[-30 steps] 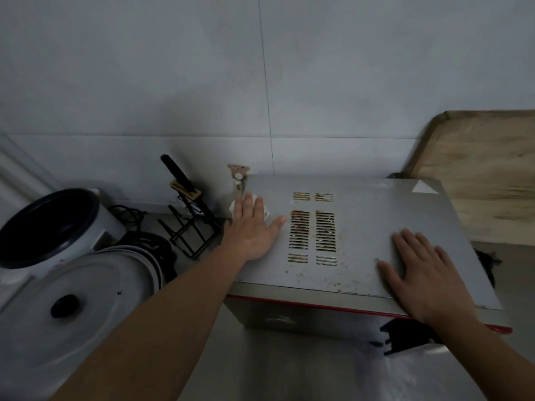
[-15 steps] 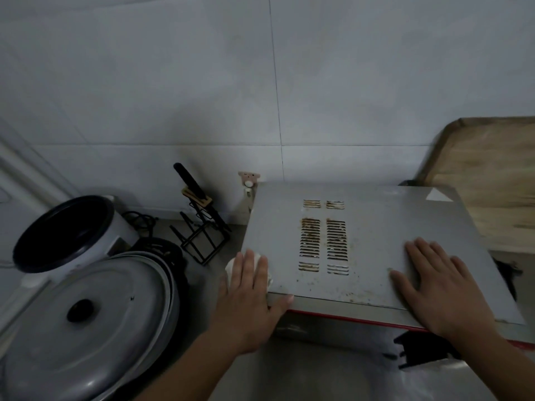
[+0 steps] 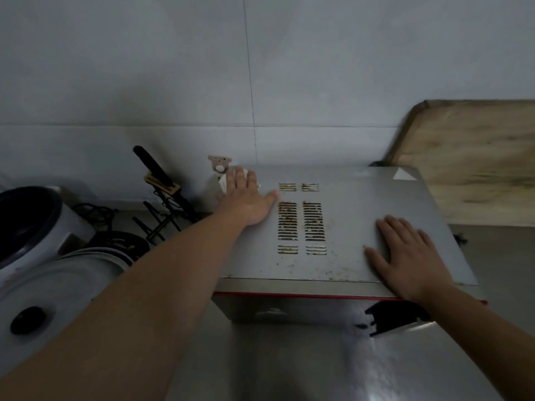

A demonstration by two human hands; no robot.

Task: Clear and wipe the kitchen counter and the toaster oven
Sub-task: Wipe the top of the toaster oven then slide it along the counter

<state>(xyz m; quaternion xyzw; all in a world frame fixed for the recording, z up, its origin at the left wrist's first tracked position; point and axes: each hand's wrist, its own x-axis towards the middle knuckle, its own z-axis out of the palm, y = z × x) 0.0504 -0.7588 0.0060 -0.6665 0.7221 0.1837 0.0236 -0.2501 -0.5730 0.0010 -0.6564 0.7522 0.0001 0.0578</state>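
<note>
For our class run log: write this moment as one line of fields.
left hand: presses white cloth, far-left corner | right hand: flat, near-right | surface: grey metal toaster oven top | crumbs: near front edge

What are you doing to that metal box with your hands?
A person is wiping the top of the toaster oven. The left hand presses a white cloth flat at the back left corner, while the right hand rests flat near the front right to steady it. Brown crumbs and stains remain around the vent slots and along the front edge.
</note>
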